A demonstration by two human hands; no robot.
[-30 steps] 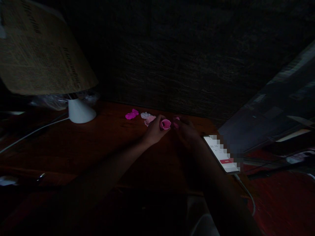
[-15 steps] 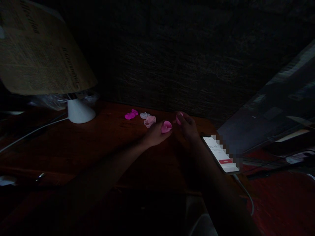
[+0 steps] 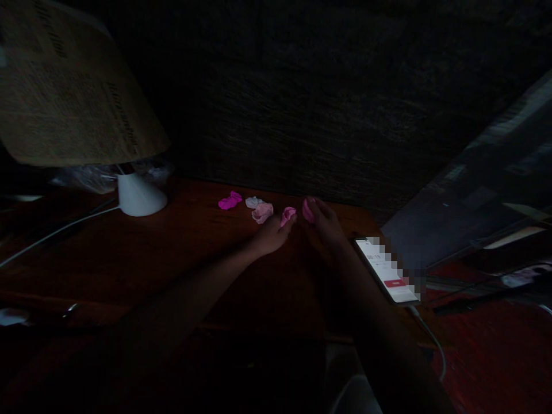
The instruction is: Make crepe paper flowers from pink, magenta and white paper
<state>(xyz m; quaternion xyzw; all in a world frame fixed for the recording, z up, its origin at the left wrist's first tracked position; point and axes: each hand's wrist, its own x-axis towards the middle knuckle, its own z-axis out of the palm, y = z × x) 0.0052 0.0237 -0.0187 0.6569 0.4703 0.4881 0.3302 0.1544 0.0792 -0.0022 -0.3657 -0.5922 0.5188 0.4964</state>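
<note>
My left hand (image 3: 271,234) is closed round a small pink sock (image 3: 288,216), whose crumpled opening shows above the thumb. Just to its right, my right hand (image 3: 325,219) grips another pink sock (image 3: 309,210) between thumb and fingers. A small gap separates the two socks. On the wooden table (image 3: 181,241), left of my hands, lie a pale pink sock (image 3: 262,213), a whitish sock (image 3: 253,202) and a bright magenta sock (image 3: 230,200). The dim light hides much of the fingers.
A lamp with a print-covered shade (image 3: 81,98) and white base (image 3: 140,195) stands at the left, trailing a white cable. At the right table edge lies a lit phone (image 3: 388,273) with a cable (image 3: 431,336). A dark wall (image 3: 293,115) rises behind the table.
The sock in my left hand has tipped and moved slightly up and left, its opening now narrower. My right hand has shifted a little left with its sock.
</note>
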